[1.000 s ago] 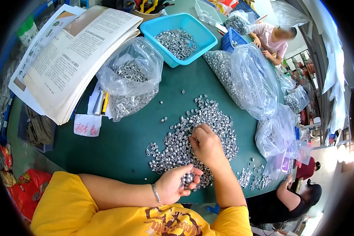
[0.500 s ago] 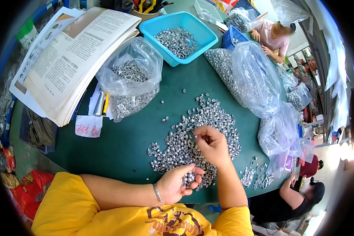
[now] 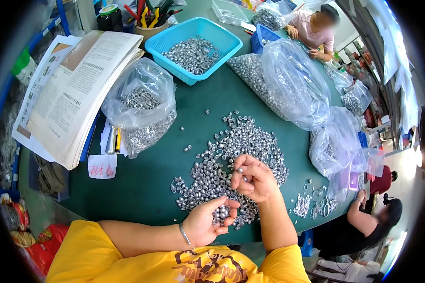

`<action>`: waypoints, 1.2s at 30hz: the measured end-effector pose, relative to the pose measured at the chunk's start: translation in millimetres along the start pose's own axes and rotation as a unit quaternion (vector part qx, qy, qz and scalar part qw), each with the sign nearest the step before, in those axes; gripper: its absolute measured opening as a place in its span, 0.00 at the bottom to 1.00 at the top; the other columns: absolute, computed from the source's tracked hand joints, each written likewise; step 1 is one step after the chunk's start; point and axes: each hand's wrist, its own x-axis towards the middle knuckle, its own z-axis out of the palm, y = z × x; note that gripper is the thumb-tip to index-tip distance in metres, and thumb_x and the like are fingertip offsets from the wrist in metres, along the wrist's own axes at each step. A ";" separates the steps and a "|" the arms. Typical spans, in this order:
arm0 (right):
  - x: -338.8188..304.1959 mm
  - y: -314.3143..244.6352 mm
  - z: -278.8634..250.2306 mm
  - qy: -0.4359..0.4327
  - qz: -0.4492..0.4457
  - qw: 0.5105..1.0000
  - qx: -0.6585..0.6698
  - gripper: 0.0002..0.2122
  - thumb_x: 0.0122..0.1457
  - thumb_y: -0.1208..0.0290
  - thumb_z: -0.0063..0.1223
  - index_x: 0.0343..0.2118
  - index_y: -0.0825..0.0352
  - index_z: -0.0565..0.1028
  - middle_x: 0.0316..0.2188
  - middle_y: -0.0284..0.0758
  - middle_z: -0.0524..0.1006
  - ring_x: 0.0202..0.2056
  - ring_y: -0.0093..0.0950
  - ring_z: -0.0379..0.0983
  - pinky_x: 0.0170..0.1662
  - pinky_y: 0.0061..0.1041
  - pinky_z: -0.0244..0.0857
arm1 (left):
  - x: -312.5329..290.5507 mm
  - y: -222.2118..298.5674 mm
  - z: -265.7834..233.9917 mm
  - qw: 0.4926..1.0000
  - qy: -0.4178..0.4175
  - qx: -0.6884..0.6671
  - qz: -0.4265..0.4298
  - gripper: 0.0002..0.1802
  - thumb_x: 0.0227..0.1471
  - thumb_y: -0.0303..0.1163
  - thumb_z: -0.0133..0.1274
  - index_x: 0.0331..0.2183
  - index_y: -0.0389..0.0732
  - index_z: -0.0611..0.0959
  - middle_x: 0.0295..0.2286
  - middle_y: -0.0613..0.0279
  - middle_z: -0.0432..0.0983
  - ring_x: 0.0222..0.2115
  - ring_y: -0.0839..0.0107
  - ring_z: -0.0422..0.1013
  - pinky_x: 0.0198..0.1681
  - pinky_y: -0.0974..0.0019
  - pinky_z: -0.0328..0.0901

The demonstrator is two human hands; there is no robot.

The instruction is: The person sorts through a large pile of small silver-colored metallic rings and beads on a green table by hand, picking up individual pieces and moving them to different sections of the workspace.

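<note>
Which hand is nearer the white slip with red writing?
Left. In the picture, the left hand is right of and below the white paper slip; the right hand is farther right, over the metal pieces.

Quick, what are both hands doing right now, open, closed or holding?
Left hand: cupped, holding a handful of silver pieces.
Right hand: partly closed, holding at least one piece over the pile.
</note>
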 end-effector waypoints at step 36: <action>10.5 14.8 20.5 0.113 -0.204 0.560 -0.795 0.08 0.41 0.82 0.46 0.26 0.68 0.72 0.31 0.38 0.70 0.29 0.39 0.70 0.30 0.33 0.65 | 2.2 2.2 -4.5 1.000 0.004 0.007 -0.012 0.16 0.55 0.40 0.37 0.35 0.37 0.71 0.26 0.62 0.64 0.22 0.75 0.58 0.17 0.78 0.52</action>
